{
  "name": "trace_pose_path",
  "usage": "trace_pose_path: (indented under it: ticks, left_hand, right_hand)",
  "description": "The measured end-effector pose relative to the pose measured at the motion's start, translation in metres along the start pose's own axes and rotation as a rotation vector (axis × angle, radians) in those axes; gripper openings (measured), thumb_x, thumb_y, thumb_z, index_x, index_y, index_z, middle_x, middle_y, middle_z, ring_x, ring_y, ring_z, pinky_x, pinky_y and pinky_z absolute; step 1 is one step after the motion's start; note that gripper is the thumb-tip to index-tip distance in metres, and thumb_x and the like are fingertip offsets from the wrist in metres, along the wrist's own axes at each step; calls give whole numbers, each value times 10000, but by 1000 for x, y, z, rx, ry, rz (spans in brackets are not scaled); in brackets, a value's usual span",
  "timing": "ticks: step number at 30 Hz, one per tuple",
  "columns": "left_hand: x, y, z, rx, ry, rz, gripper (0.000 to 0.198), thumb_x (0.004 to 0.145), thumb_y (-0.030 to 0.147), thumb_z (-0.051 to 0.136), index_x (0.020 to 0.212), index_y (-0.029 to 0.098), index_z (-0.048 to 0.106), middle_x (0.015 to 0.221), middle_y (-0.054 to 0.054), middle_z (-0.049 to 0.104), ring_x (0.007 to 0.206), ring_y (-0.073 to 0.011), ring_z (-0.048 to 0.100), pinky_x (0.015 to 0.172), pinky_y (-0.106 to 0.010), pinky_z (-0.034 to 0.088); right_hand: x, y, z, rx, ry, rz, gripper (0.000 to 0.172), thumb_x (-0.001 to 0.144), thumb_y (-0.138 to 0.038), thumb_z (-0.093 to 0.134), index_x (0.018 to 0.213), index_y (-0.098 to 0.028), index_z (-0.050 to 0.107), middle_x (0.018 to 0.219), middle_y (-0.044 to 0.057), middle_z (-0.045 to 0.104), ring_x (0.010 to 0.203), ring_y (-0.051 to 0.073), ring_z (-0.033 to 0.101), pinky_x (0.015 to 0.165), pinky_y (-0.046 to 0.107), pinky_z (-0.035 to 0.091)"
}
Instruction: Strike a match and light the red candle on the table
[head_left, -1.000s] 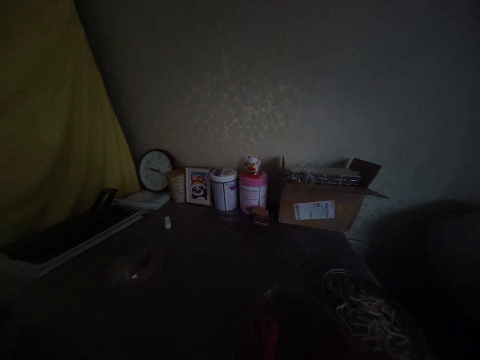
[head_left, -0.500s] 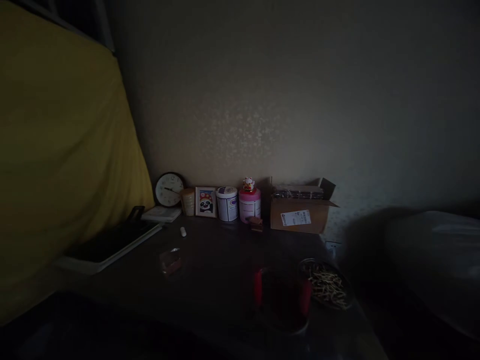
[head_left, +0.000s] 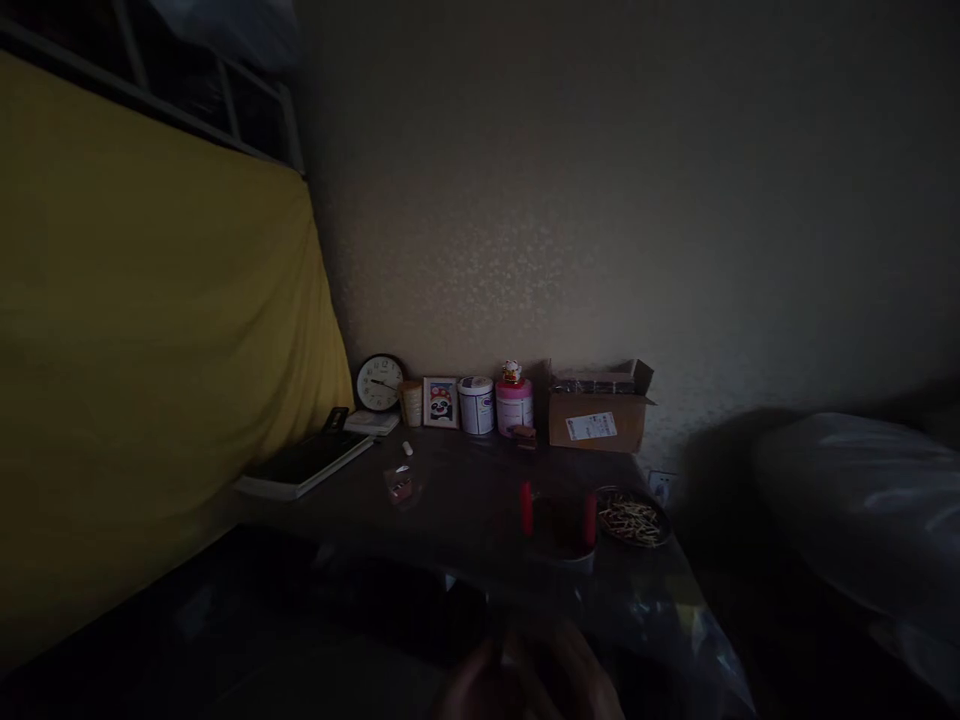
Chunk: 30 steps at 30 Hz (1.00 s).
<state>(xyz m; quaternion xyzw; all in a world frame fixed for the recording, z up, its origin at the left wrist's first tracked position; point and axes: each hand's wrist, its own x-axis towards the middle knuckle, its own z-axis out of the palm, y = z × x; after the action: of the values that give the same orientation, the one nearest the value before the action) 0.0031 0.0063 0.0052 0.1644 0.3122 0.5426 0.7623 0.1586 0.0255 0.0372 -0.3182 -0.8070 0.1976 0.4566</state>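
My left hand (head_left: 474, 684) and my right hand (head_left: 576, 672) are close together at the bottom edge, dark and blurred. Their fingers look curled inward around a small pale spot that I cannot make out. Just beyond them on the dark table (head_left: 465, 510) stands a pot with two upright red handles (head_left: 590, 520). To its right is a round dish (head_left: 666, 530) of thin pale sticks (head_left: 630, 518). A small pinkish block in a clear wrapper (head_left: 402, 487) lies to the left, with a small white cylinder (head_left: 407, 448) behind it.
Along the wall stand a clock (head_left: 380, 382), a tan cup (head_left: 411, 402), a panda picture frame (head_left: 441, 402), a white tin (head_left: 477, 406), a pink tin (head_left: 514, 405) with a cat figurine (head_left: 511, 372), and an open carton (head_left: 592, 425). A yellow curtain (head_left: 165, 300) hangs left.
Both hands have come into view at the bottom. My view has shifted left and slightly back, so the table things appear smaller and the near ones higher.
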Motion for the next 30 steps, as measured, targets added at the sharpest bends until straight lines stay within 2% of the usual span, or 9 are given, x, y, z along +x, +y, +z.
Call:
trace_pose_path:
  ticks: [2, 5, 10, 17, 24, 30]
  left_hand:
    - [3, -3, 7, -42, -26, 12, 192, 805, 336, 569, 951, 231, 635, 1064, -70, 641, 1002, -237, 572, 813, -377, 471]
    - [3, -6, 13, -107, -73, 20, 182, 765, 347, 611, 815, 193, 694, 891, -71, 698, 951, -224, 602, 807, -301, 453]
    - [-8, -5, 15, -213, -223, -21, 301, 813, 315, 545, 958, 84, 673, 929, -104, 699, 896, -182, 614, 810, -260, 426]
    - [-11, -2, 17, -186, -205, 9, 220, 818, 276, 555, 827, 106, 695, 762, -59, 698, 730, -148, 623, 710, -243, 429]
    - [-3, -6, 7, -177, -239, 63, 226, 833, 278, 532, 891, 117, 679, 818, -68, 697, 765, -159, 625, 721, -261, 430]
    - [-5, -5, 8, -145, -232, 67, 255, 837, 288, 527, 969, 115, 661, 897, -84, 693, 830, -175, 622, 754, -274, 434]
  right_hand:
    - [1, -4, -1, 4, -30, -1, 264, 868, -317, 513, 1128, -304, 553, 1047, 54, 644, 949, 205, 629, 759, 291, 563]
    - [0, -10, -1, -3, -92, 1, 236, 875, -306, 502, 1104, -264, 542, 1084, 62, 621, 1021, 195, 589, 862, 298, 512]
    - [-3, -12, 4, -66, -100, -6, 215, 860, -276, 529, 1074, -261, 547, 1079, 49, 617, 1027, 189, 576, 879, 294, 492]
    - [-3, -7, 8, -68, -105, -28, 246, 856, -214, 511, 1097, -251, 542, 1078, 53, 613, 1008, 183, 579, 867, 301, 493]
    - [-6, -5, 8, -77, -117, -60, 361, 832, -153, 497, 1181, -242, 524, 1181, 76, 580, 1086, 187, 560, 904, 300, 487]
    - [-8, -3, 6, -82, -180, -41, 431, 822, -119, 483, 1236, -237, 480, 1251, 85, 530, 1147, 191, 516, 954, 325, 456]
